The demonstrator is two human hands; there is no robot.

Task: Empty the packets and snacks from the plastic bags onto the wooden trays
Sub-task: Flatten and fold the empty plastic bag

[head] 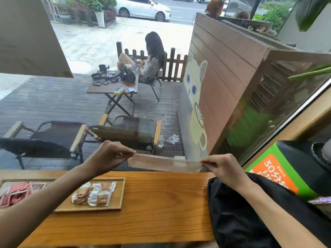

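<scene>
Clear plastic bag [163, 162] stretched flat in the air, looks empty.

Left hand [110, 155] and right hand [223, 166] each pinch 1 end above the wooden counter [161, 203]. I'd check it's empty before binning; brown and white snack packets [95, 194] already sit on the shallow wooden tray [119, 194].

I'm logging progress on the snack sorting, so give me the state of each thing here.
plastic bag: looks empty, stretched flat between both hands
left hand: pinching the bag's left end
right hand: pinching its right end
near wooden tray: holds brown and white packets
far-left tray: holds red packets
</scene>
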